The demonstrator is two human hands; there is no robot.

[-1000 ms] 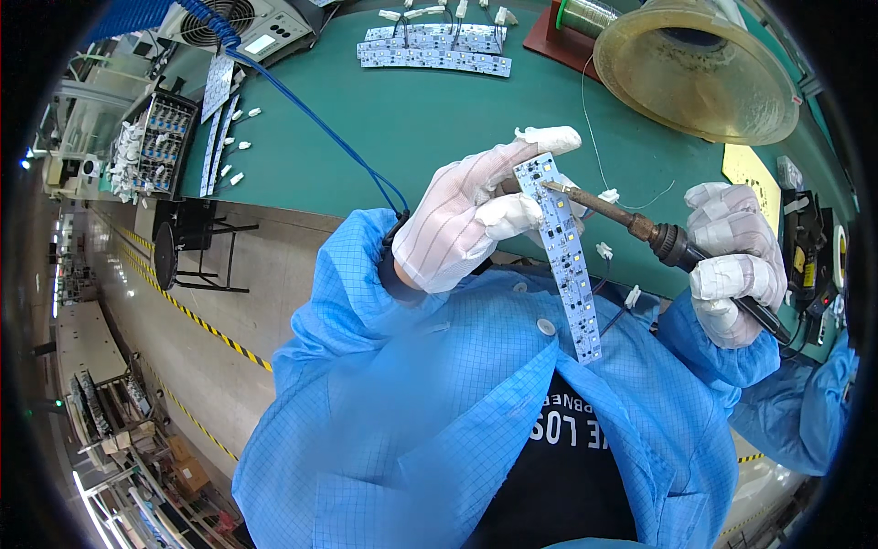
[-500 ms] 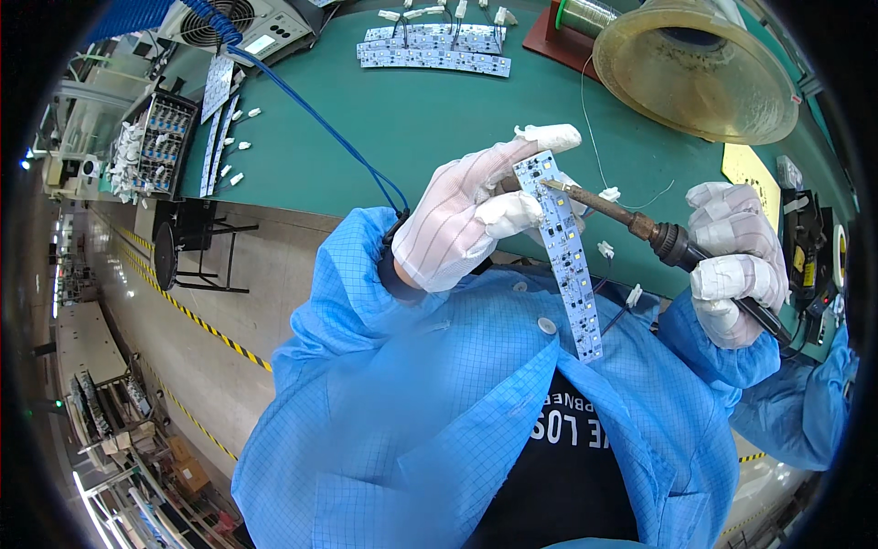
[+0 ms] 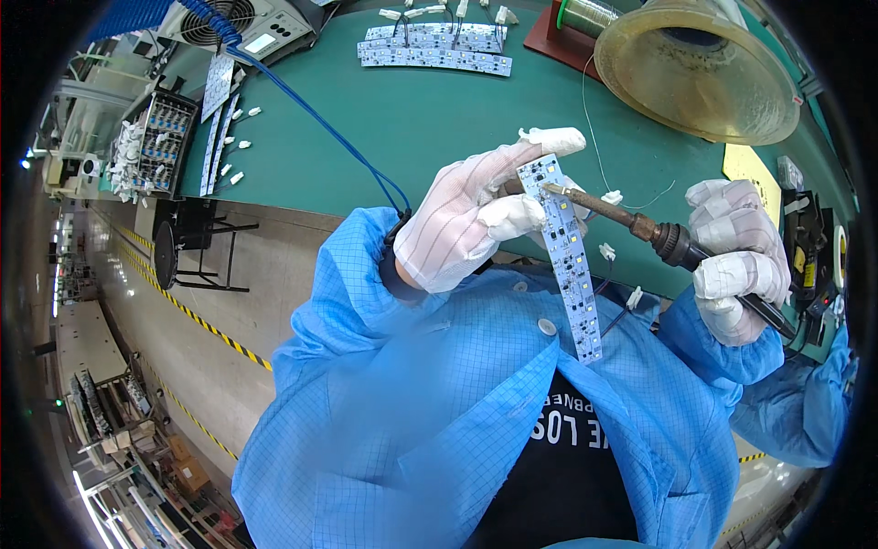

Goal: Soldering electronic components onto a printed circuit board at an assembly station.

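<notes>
My gloved left hand (image 3: 476, 215) pinches a narrow white LED circuit board (image 3: 572, 265) near its upper end. The board tilts, its lower end hanging in front of my blue smock. In my gloved right hand (image 3: 739, 261) is a soldering iron (image 3: 672, 242) with a dark handle, gripped like a pen. Its tip meets the face of the board close to the upper end; whether it presses on a solder pad is too small to tell. White connectors (image 3: 607, 251) on short dark wires show just right of the board. Some fingers of my left hand are hidden behind it.
A solder wire spool (image 3: 590, 16) on a red-brown stand and a yellowed fume funnel (image 3: 695, 78) stand at the far right. More LED boards (image 3: 434, 59) lie on the green mat (image 3: 302, 174). A blue cord (image 3: 320, 133) runs to my left wrist. Another person's blue sleeve (image 3: 796, 412) shows at right.
The board and both hands have shifted very slightly. The iron's tip stays at the board's upper end, and both grips are the same.
</notes>
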